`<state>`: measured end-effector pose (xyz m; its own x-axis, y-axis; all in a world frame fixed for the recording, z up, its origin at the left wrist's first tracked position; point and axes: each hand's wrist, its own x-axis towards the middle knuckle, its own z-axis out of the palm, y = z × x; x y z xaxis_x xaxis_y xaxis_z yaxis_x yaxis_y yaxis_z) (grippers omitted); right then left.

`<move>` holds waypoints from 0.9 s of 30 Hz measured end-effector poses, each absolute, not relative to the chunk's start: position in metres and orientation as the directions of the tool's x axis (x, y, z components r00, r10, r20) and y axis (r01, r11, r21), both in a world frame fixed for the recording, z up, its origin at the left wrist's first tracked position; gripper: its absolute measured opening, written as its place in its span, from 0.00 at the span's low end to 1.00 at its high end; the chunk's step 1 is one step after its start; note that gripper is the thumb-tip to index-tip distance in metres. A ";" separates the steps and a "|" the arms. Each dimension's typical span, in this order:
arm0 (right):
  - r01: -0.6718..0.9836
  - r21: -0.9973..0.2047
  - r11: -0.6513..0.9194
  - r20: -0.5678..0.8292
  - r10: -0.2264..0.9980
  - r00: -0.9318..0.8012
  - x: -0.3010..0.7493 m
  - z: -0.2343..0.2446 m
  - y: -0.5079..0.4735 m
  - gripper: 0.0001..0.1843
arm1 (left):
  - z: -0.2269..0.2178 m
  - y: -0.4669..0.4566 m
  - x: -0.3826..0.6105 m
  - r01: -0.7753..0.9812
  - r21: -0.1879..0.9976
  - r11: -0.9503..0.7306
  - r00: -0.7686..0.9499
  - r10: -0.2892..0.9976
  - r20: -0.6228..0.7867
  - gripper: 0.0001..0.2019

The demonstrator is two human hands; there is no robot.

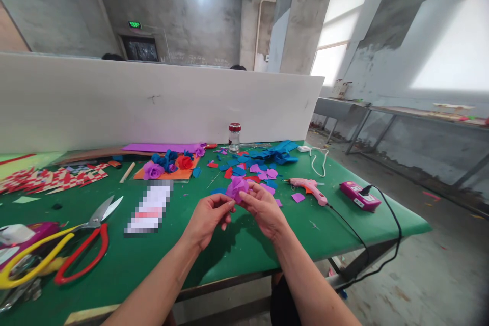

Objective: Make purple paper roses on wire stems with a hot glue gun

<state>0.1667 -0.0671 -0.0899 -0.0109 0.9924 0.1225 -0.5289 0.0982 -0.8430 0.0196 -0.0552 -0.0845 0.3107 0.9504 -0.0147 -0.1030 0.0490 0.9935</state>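
Note:
A purple paper flower (237, 187) is held up over the near middle of the table. My right hand (264, 210) grips its right side between thumb and fingers. My left hand (209, 218) is closed in a pinch at the flower's lower left edge; the exact spot between its fingertips is partly hidden. Just beyond the hands lie loose purple paper petals (275, 174) and blue paper pieces (240, 171), with some red ones mixed in. Finished-looking paper roses, among them a purple rose (153, 170) and a red rose (185, 163), rest on an orange sheet (146, 175) to the left.
Right of my hands lies a pink glue gun (308, 188), its cord running past a magenta power strip (359, 195). Large scissors (100, 221) lie open at left. A red-lidded jar (234, 138) stands before a white board (183, 107) along the back.

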 end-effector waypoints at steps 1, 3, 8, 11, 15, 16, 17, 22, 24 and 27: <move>-0.525 -0.845 0.100 0.117 0.993 0.000 0.167 -0.092 -0.066 0.19 | -0.084 -0.056 0.020 -0.103 0.993 0.052 0.313 0.950 -0.017 0.15; -0.507 -0.854 0.117 0.096 0.993 0.067 0.168 -0.096 -0.064 0.18 | -0.084 -0.056 0.020 -0.101 0.994 0.049 0.313 0.950 -0.016 0.15; -0.357 -0.913 0.199 0.133 0.970 0.202 0.170 -0.101 -0.059 0.19 | -0.082 -0.058 0.021 -0.091 0.996 0.000 0.287 0.958 0.026 0.14; -0.323 -0.920 0.222 0.166 0.967 0.193 0.168 -0.098 -0.061 0.21 | -0.082 -0.057 0.022 -0.102 0.995 -0.013 0.266 0.963 0.039 0.14; -0.376 -0.902 0.211 0.156 0.973 0.170 0.164 -0.094 -0.065 0.18 | -0.084 -0.056 0.023 -0.123 0.992 -0.021 0.258 0.965 0.053 0.13; -0.388 -0.897 0.213 0.156 0.972 0.174 0.163 -0.094 -0.066 0.18 | -0.084 -0.057 0.023 -0.125 0.992 -0.020 0.256 0.965 0.052 0.13; -0.397 -0.891 0.219 0.158 0.971 0.180 0.163 -0.094 -0.066 0.17 | -0.085 -0.057 0.023 -0.125 0.992 -0.018 0.254 0.966 0.049 0.13; -0.374 -0.890 0.260 0.202 0.961 0.187 0.161 -0.097 -0.067 0.15 | -0.086 -0.059 0.026 -0.135 0.991 -0.004 0.259 0.965 0.039 0.12; -0.347 -0.897 0.274 0.219 0.957 0.190 0.159 -0.098 -0.068 0.14 | -0.087 -0.059 0.028 -0.150 0.989 0.002 0.250 0.967 0.036 0.12; -0.338 -0.899 0.278 0.228 0.957 0.180 0.155 -0.099 -0.069 0.14 | -0.088 -0.059 0.029 -0.171 0.985 0.003 0.235 0.971 0.038 0.12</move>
<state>0.1554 -0.0692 -0.0991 0.1796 0.9569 0.2280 -0.3382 0.2777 -0.8991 0.0290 -0.0594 -0.0879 0.2354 0.9711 0.0384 -0.1714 0.0026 0.9852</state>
